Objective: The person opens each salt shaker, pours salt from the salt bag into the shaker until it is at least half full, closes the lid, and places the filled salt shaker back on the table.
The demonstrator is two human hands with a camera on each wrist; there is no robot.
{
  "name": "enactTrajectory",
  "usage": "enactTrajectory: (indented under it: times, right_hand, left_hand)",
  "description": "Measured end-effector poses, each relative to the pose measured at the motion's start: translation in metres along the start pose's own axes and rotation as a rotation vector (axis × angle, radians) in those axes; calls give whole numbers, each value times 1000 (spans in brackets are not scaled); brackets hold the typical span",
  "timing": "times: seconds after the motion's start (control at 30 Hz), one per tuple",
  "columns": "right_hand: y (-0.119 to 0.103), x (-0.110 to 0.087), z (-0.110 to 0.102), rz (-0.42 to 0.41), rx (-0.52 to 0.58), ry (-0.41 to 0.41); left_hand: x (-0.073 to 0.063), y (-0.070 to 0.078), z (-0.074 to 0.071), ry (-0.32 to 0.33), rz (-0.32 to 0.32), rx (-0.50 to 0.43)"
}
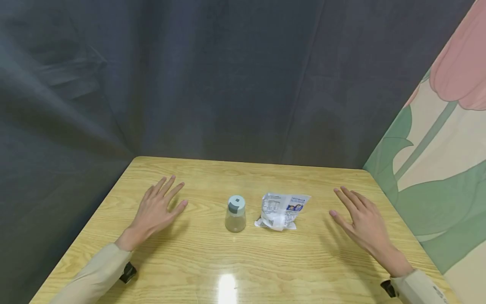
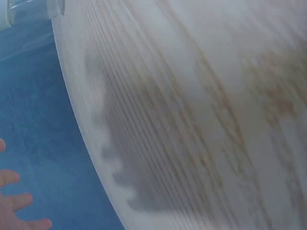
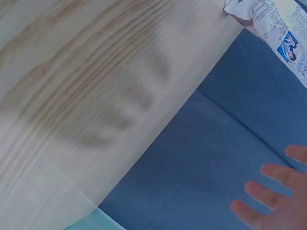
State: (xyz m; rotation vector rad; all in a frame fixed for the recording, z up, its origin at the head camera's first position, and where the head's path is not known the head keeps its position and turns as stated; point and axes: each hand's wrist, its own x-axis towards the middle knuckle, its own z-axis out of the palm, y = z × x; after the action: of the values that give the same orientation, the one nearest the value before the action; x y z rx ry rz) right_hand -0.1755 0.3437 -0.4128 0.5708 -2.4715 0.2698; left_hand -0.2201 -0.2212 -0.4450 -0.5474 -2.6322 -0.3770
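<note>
On the yellow wooden table [image 1: 182, 261], a clear, pale-lidded shaker [image 1: 235, 218] stood near a crumpled white packet [image 1: 280, 211]; our left hand [image 1: 156, 211] and right hand [image 1: 363, 221] hovered empty, outspread. We judged gentle, low grips best.

1 clear, pale-lidded jar [image 1: 235, 214] stands upright just beside 1 crumpled white printed packet [image 1: 280, 211].

Jar [image 1: 235, 216] just left of packet [image 1: 279, 211] on table [image 1: 182, 266], curtain [image 1: 243, 84] behind

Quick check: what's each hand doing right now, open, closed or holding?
Left hand: open, holding nothing.
Right hand: open, holding nothing.
</note>
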Motion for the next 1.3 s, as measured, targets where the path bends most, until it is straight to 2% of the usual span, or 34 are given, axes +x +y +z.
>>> enactTrajectory:
  times: [0.47,0.87,1.03,1.3]
  right_hand:
    - [-10,8,3,-68,17,132]
    - [-29,18,2,-126,-6,257]
    - [-35,22,3,-137,10,255]
    - [-45,24,3,-112,57,191]
  left_hand:
    - [-1,4,-1,10,-11,-55]
    - [-2,8,-3,-20,-26,-131]
    - [-2,10,-2,-18,-16,-138]
    - [-1,13,1,11,11,-157]
